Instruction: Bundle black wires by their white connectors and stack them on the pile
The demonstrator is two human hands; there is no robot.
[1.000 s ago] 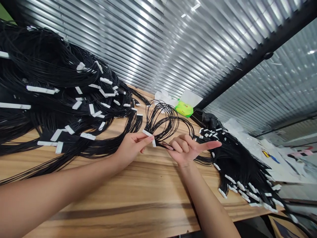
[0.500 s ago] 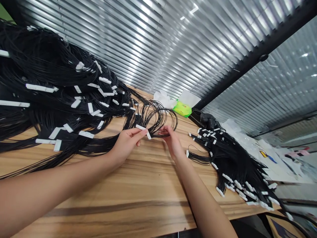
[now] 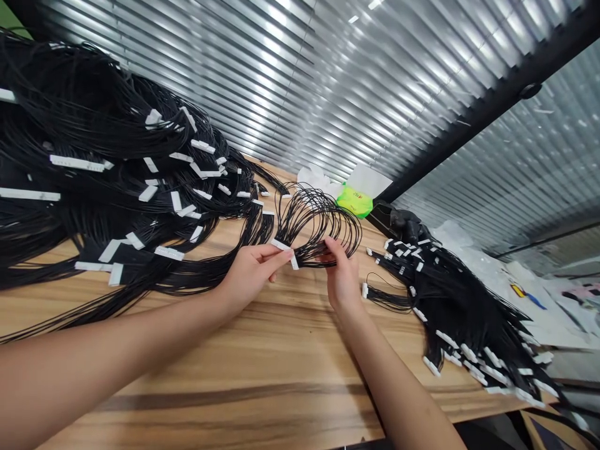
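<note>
My left hand [image 3: 250,272] pinches a white plastic connector [image 3: 282,246] at the end of a small bundle of thin black wires. The bundle arcs up in a loop [image 3: 313,209] above the table. My right hand [image 3: 341,278] holds those same wires between thumb and fingertips, a little to the right of the connector. A second white connector end [image 3: 294,263] hangs just below my left fingertips. Behind my left hand lies a large heap of black wires [image 3: 94,140] with several white connectors. A smaller heap [image 3: 452,309] lies to the right of my right hand.
Both heaps lie on a wooden table [image 3: 225,356] whose front edge runs along the bottom right. At its back are a green packet [image 3: 355,202], white plastic sheet [image 3: 315,178] and a black glove [image 3: 404,223]. Ribbed metal panelling [image 3: 262,81] rises behind.
My right hand has closed on the wires and shifted right, away from the connector, spreading the loop wider. My left hand keeps its pinch. The view has tilted slightly.
</note>
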